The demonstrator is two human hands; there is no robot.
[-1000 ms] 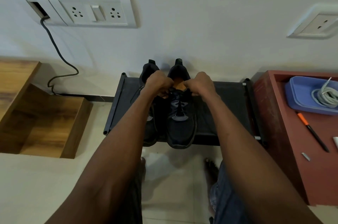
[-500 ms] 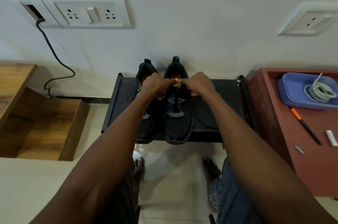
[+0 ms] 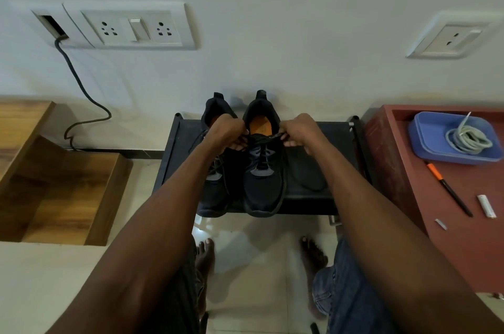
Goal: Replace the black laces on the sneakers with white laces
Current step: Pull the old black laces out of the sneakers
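Observation:
Two black sneakers stand side by side on a low black rack (image 3: 327, 140), toes toward me. The right sneaker (image 3: 263, 178) shows an orange insole and has a black lace (image 3: 261, 140) across its top eyelets. My left hand (image 3: 227, 131) pinches the lace at the shoe's left side, and my right hand (image 3: 302, 130) pinches it at the right side. A loose loop of the lace lies on the rack by the shoe. The left sneaker (image 3: 215, 186) is partly hidden by my left forearm. A coil of white laces (image 3: 467, 138) lies in a blue tray (image 3: 428, 140) on the right.
The tray sits on a red-brown table (image 3: 463, 238) with an orange-and-black pen (image 3: 448, 189) and two small white pieces. A wooden step unit (image 3: 62, 191) stands at left. A black cable (image 3: 81, 90) hangs from the wall socket panel. My bare feet rest on the tiled floor.
My hands have drawn apart at the top of the right sneaker, uncovering its orange insole and stretching the black lace between them. The camera view shifted slightly.

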